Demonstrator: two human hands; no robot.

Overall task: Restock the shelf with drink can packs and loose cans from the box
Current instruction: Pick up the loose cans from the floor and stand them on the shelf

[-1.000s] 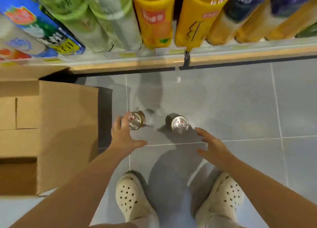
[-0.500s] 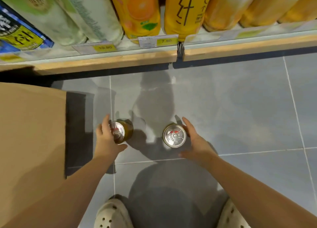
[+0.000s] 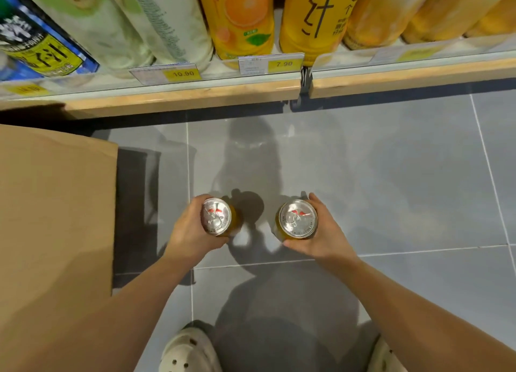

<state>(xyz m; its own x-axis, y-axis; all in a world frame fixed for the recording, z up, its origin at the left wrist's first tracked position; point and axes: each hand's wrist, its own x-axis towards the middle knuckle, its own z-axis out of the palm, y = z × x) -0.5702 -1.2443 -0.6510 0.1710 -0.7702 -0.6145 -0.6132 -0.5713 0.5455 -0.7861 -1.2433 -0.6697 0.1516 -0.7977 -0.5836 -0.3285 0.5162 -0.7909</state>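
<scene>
I look straight down at two yellow drink cans with silver tops. My left hand [image 3: 190, 232] is wrapped around the left can [image 3: 216, 216]. My right hand [image 3: 324, 232] grips the right can [image 3: 298, 218] from its right side. Both cans are upright above the grey floor tiles; whether they touch the floor I cannot tell. The cardboard box [image 3: 55, 218] stands to the left of my left arm, and only a closed flap of it shows. The shelf [image 3: 181, 97] runs across the top, with a wooden front edge.
Large bottles and packs in green, orange and yellow stand on the shelf behind price tags [image 3: 270, 63]. A gap [image 3: 305, 86] splits two shelf sections. My white clogs [image 3: 190, 349] are at the bottom. Grey tiled floor [image 3: 391, 190] spreads right of the cans.
My right hand has gone from reaching beside the right can to closing on it. Both cans look nearer the camera, and the view has moved closer to the shelf.
</scene>
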